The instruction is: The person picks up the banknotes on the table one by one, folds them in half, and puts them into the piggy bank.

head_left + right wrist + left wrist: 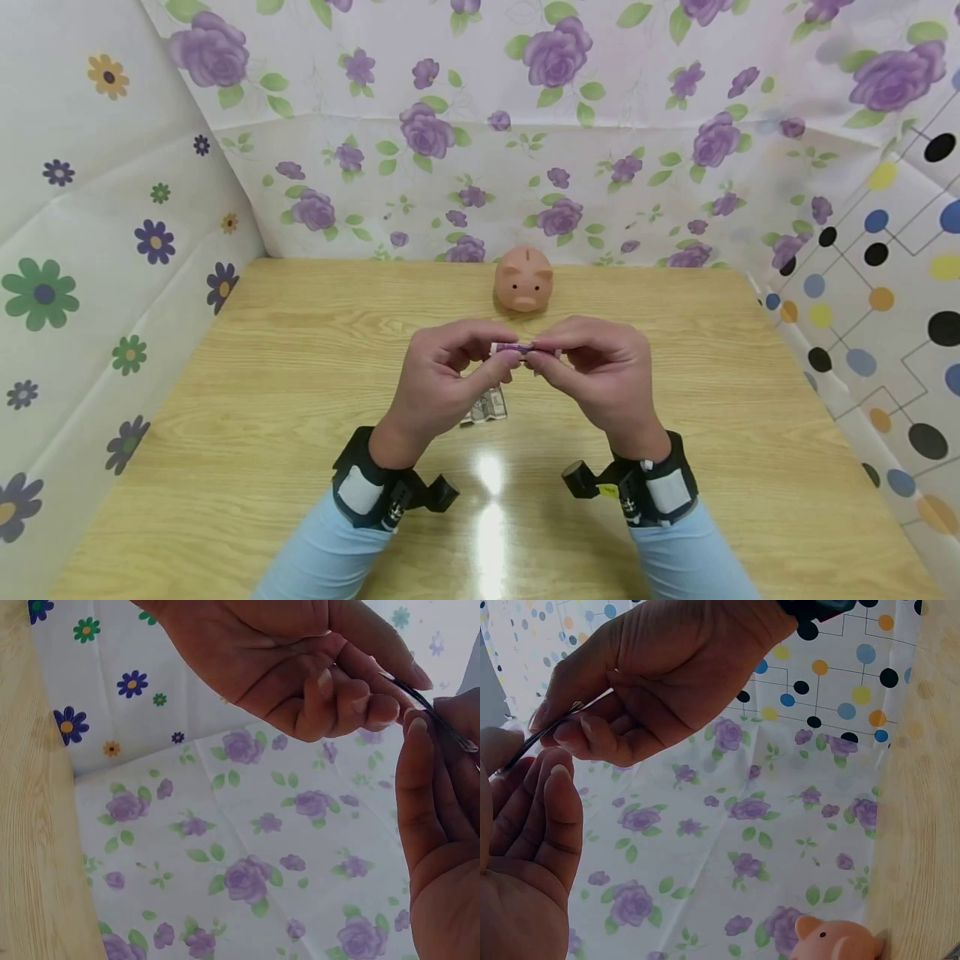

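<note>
Both hands meet in the middle of the head view over a narrow folded banknote (512, 347), purple with a pale end. My left hand (442, 367) pinches its left part between thumb and fingers. The right hand (607, 367) pinches the other part the same way, the fingertips of both hands close together. Seen nearly edge-on in the right wrist view, the folded note (427, 705) is a thin dark strip with a slight bend. Much of its surface is hidden by the fingers. Below the left hand, a grey creased banknote (487, 407) lies on the table, partly covered from view.
A pink piggy bank (523, 283) with a slot on top stands at the table's back edge, beyond the hands. The wooden table (300, 367) is enclosed by patterned sheets at the back, left and right. Cameras are strapped to both wrists.
</note>
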